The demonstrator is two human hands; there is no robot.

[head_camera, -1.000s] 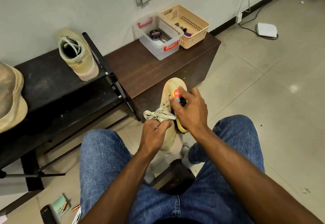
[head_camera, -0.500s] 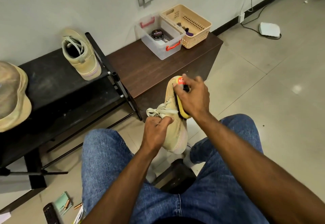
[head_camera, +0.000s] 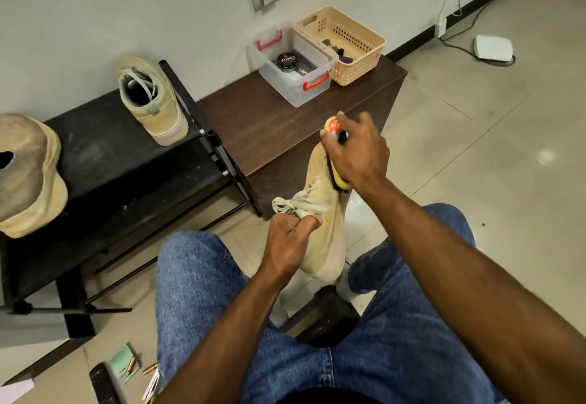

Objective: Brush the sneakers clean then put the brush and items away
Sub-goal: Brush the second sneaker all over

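A tan sneaker [head_camera: 326, 213] is held upright between my knees, toe pointing away. My left hand [head_camera: 290, 242] grips it at the collar, just below the tied laces. My right hand [head_camera: 356, 150] grips a yellow brush with an orange label [head_camera: 333, 126] and presses its dark bristles against the sneaker's toe. The second tan sneaker [head_camera: 152, 99] stands on the black shoe rack [head_camera: 95, 156] at the left. A clear plastic box with red handles [head_camera: 295, 64] holds a round polish tin [head_camera: 286, 61].
A beige basket [head_camera: 341, 43] with small items sits beside the clear box on a dark wooden bench [head_camera: 269, 118]. A tan hat [head_camera: 28, 175] lies on the rack's left end. A remote and small papers [head_camera: 117, 368] lie on the floor. A white device [head_camera: 493, 47] with a cable is far right.
My right hand has slid the brush forward along the sneaker, from near the laces up to the toe. My left hand keeps its hold on the collar.
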